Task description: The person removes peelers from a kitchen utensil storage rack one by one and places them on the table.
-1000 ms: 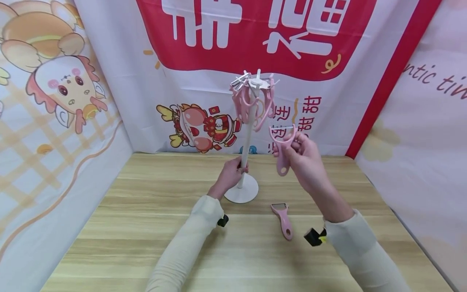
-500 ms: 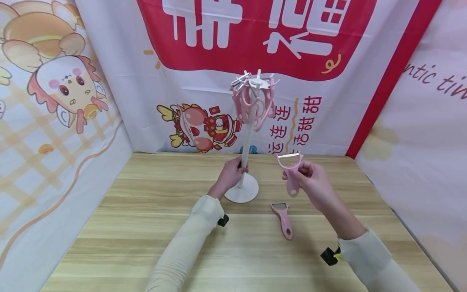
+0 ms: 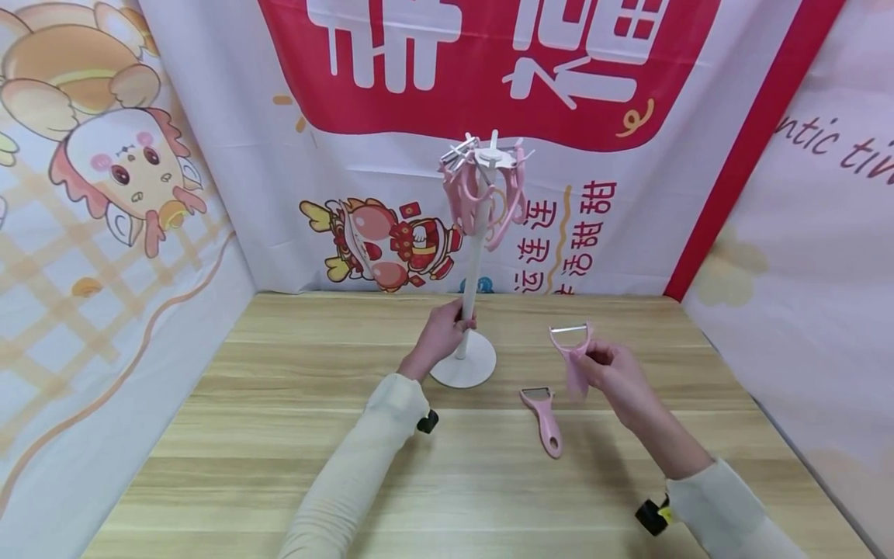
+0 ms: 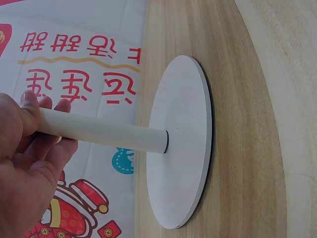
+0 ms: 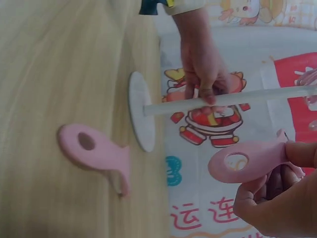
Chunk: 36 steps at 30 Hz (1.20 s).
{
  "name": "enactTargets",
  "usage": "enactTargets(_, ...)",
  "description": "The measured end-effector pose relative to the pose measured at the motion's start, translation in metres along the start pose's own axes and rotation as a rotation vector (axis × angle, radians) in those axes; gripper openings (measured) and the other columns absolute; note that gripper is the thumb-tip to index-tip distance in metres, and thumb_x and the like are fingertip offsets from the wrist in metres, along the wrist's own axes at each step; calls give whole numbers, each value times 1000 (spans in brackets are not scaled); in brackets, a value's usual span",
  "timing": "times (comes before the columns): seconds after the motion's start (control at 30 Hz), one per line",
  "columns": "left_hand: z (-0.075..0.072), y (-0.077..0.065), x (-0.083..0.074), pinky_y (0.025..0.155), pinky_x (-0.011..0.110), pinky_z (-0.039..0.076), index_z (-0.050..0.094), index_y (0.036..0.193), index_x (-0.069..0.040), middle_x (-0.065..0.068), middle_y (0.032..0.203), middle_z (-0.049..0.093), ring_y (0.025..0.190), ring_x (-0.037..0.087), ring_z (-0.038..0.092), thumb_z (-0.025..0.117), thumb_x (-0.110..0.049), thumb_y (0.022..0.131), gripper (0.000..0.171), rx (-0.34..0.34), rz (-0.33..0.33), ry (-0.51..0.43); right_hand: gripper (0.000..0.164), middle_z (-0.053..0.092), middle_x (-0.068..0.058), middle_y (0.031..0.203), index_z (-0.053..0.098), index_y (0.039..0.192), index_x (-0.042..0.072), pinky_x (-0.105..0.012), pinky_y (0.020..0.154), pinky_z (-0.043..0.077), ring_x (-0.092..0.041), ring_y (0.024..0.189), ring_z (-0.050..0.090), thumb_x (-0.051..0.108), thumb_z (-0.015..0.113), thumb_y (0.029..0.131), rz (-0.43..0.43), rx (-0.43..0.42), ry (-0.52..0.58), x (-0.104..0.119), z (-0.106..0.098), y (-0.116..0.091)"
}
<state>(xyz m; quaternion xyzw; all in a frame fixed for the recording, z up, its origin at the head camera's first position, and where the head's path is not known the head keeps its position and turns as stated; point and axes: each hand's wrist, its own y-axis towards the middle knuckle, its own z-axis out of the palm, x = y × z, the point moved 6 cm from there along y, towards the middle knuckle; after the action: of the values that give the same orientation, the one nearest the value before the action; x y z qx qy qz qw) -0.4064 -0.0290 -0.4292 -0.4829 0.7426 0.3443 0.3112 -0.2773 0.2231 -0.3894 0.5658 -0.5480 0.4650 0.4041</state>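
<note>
Rear backdrop (image 3: 419, 116): white cloth, printed with a large red panel, characters and a cartoon figure; bordered in red at the right.

Side hangings: the left cloth (image 3: 119, 256) is printed with a cartoon animal and tan checks; the right cloth (image 3: 803, 233) is pale and lettered.

Desk (image 3: 279, 435): wood-grained, placed against the rear backdrop.

Sleeves: two, cream; the left sleeve (image 3: 356, 466) and the right sleeve (image 3: 733, 512) are laid out over the desk from the near side.

White stand (image 3: 473, 272): slim pole on a round base, stood upright on the desk toward the rear; short arms are spread at its top.

Pink utensils (image 3: 461, 194): a cluster, hung from the arms of the white stand; silvery parts are seen at the top. Number cannot be told, owing to overlap.

Left hand (image 3: 441, 334): fingers wrapped round the pole, low, above the base.

Right hand (image 3: 618, 380): well apart from the left hand; a peeler is pinched between thumb and fingers.

Held peeler (image 3: 576, 369): pink, Y-shaped, raised above the desk to the right of the base; blade uppermost, handle downward.

Second peeler (image 3: 547, 423): pink, laid on the desk below the held peeler, hole end toward the person.

Black wrist devices: one worn at the left cuff (image 3: 427, 421), one at the right (image 3: 653, 516).
</note>
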Motion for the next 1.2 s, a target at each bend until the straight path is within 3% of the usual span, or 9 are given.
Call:
enactTargets(0.3,0,1,1,92,43,49,56,94,-13,-1,87,62,87,17,59,53,-15,94,3,-8,7,0,31,57,-8,97,53,111,-10,-28,77,54,-13,86,56,15,56,93,97,-20,-20,-35,-3,-1)
enactTargets(0.57,1,1,0,93,41,49,57,97,-10,-1,87,62,87,16,59,54,-14,94,6,1,22,13,29,59,-1,87,50,113,-14,-23,73,53,-8,79,57,7,52,93,156,-15,14,-60,-11,-2)
enactTargets(0.9,0,1,-2,93,42,48,57,96,-10,-1,87,62,87,16,58,53,-14,94,6,5,27,5,26,57,-3,86,50,109,-14,-24,67,52,-10,75,55,5,54,90,230,-25,17,-94,-16,0)
enactTargets(1.2,0,2,0,92,41,49,56,95,-11,-1,86,61,87,17,59,53,-15,94,5,-2,19,3,19,53,-2,81,52,100,-13,-21,60,49,-8,69,51,2,55,89,219,-24,-47,-111,-18,6)
